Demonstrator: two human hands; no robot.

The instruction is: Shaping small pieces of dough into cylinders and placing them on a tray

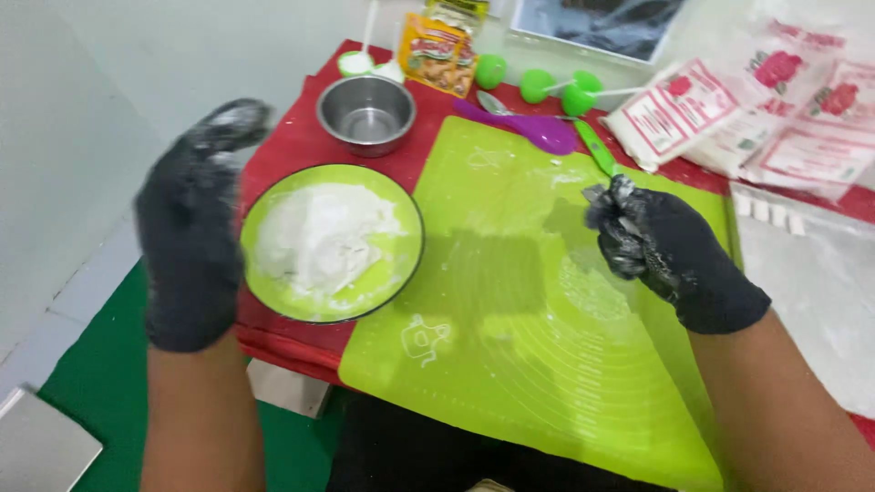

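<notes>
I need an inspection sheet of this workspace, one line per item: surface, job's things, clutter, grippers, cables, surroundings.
Surface: red cloth on the table, with a green silicone mat on it, dusted with white powder.
Job's things: green bowl with white flour or dough; green-handled tool at the right hand's fingertips.
Clutter: empty steel bowl, purple spoon, green measuring spoons, orange packet, white flour bags.
Grippers: left hand in a black glove, raised, open, holding nothing, blurred; right hand in a black glove, closed around the tool, floury.
Cables: nothing seen.
Surroundings: green floor, pale wall.
</notes>
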